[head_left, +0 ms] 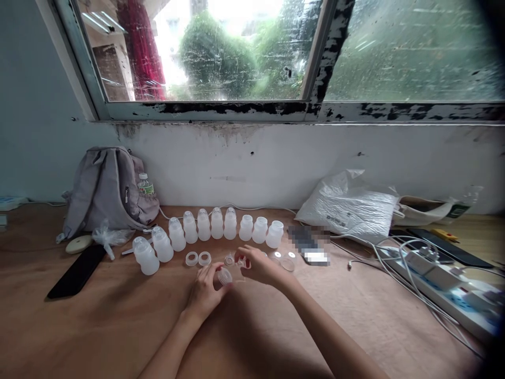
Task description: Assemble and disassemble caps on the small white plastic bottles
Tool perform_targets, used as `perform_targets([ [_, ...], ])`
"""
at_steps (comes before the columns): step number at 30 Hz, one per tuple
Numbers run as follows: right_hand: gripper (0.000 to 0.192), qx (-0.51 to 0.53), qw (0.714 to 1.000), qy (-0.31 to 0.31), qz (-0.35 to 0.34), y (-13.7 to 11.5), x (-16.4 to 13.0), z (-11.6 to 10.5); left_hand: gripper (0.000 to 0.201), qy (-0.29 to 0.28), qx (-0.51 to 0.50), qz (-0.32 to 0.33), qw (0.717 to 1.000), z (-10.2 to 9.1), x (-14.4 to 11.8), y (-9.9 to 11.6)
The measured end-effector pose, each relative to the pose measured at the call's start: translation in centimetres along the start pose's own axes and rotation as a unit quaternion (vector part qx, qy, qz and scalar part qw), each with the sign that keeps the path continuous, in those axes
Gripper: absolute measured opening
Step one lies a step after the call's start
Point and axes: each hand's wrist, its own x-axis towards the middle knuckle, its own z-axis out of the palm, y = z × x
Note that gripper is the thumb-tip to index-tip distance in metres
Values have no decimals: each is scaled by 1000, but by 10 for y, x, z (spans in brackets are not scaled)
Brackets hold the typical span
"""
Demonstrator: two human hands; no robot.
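My left hand [205, 290] is closed around a small clear plastic cap [224, 276] just above the wooden table [118, 326]. My right hand [258, 266] pinches a small clear teat-like part [241, 261] right beside it. In front of my hands lie two white rings [198, 258], a clear teat [229, 259] and some clear discs [287, 261]. Behind them a curved row of several small translucent white bottles [205, 231] stands, some capped, some open.
A grey backpack [106, 192] with a water bottle sits at the back left, a black phone [77, 273] in front of it. A white plastic bag [347, 208] lies at the back right, and a power strip [445, 281] with cables is at the right.
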Motion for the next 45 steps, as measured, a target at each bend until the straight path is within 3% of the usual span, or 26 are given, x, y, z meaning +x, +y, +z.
perform_targets([
  [6, 25, -55, 982, 143, 110, 26, 7, -12, 31, 45, 70, 4, 997, 2, 11, -10],
  [9, 20, -127, 977, 103, 139, 37, 10, -2, 34, 21, 135, 26, 990, 3, 19, -15],
  [13, 21, -205, 970, 43, 127, 41, 10, 14, 37, -20, 189, 37, 981, 3, 24, -23],
  [19, 21, -267, 955, 11, 126, 35, 8, 23, 34, -25, 205, 15, 978, 5, 22, -30],
  [32, 19, -266, 955, -1, 129, 37, 7, 23, 30, -30, 230, 21, 973, -4, 16, -25],
  [45, 19, -253, 959, 10, 124, 36, 9, 27, 30, -21, 236, -1, 972, -3, 14, -33],
])
